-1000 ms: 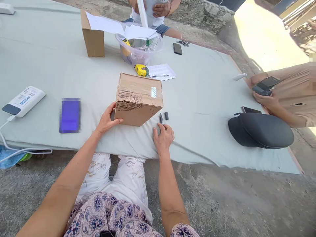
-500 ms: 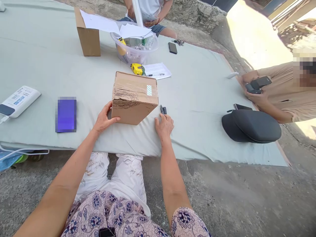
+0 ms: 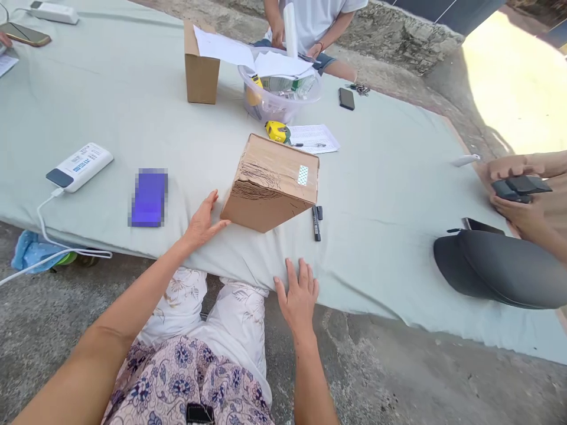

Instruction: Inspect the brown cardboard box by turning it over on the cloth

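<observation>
Fingers spread on both hands, nothing pinched. Left hand [image 3: 202,223]: thumb touches the lower-left edge of the taped cardboard box [image 3: 271,183], other fingers just clear of it. Right hand [image 3: 299,301]: flat and splayed at the front edge of the pale green sheet [image 3: 381,177], not touching the box.

Box lies tilted on a bottom edge, between the hands, closer to the left. Just right of it: black marker [image 3: 316,224] and small black piece [image 3: 319,212]. Just behind its far corner: yellow tape measure [image 3: 277,131] and printed paper [image 3: 313,139]. Open sheet on the right up to a dark cushion [image 3: 500,268]. On the left, a blurred purple rectangle [image 3: 149,198], then a white power bank [image 3: 80,167]. Sheet's front edge runs right below both hands, concrete ground [image 3: 398,378] beyond.
</observation>
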A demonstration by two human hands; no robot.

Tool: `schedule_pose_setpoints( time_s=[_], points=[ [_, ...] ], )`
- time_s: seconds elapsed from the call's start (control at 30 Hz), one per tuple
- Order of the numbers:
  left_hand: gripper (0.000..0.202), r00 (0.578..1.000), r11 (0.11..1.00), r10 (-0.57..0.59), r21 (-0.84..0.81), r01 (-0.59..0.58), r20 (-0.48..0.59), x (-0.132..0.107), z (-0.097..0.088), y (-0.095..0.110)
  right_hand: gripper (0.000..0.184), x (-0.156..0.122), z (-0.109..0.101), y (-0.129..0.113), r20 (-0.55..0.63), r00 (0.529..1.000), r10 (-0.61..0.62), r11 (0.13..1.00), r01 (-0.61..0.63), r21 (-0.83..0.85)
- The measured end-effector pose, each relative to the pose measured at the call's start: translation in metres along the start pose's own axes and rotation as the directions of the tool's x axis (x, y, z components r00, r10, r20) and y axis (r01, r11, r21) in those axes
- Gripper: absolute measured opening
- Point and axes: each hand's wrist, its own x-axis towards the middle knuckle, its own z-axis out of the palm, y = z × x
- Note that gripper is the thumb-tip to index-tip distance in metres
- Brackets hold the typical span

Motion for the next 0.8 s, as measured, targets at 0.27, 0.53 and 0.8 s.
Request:
schedule_pose_setpoints(
  time_s=[0.27,0.53,0.8],
  points=[
    [0.045,0.974,0.880,0.096,0.439,-0.180,0.206,-0.110,-0.022,0.021,0.032,-0.077,-0.005,0.013,-0.195,0.976,-0.095,0.982,0.124,0.139],
    [0.031,0.973,0.896,0.103,0.445,-0.001,-0.205,-0.131,-0.081,0.030,0.018,-0.044,-0.020,-0.007,-0.363,0.932,-0.025,0.919,0.164,0.358],
    [0.110,0.787,0.678,-0.284,0.466,0.568,-0.547,-0.058,-0.105,-0.007,0.016,0.035,-0.022,-0.091,-0.408,0.862,-0.300,0.746,0.479,0.463]
  ],
)
